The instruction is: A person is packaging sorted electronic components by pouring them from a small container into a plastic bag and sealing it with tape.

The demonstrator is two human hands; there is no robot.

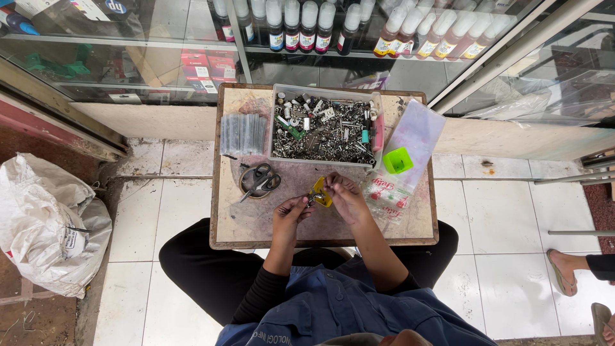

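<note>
White floor tiles surround my small counter (250,224). Near its front edge, my right hand (346,197) pinches a yellow piece (319,191), long axis running front-to-back; my left hand (289,211) pinches a tiny metal part (310,200).

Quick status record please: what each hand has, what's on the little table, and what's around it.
left hand: pinching a small dark metal part, over the table
right hand: on a small yellow piece, grip closed around it
table: small, worn top, wooden edge
tray: clear, full of mixed small metal parts
scissors: lying on a round object, left of the hands
green cup: on plastic bags, right side
floor: white sack at left
</note>
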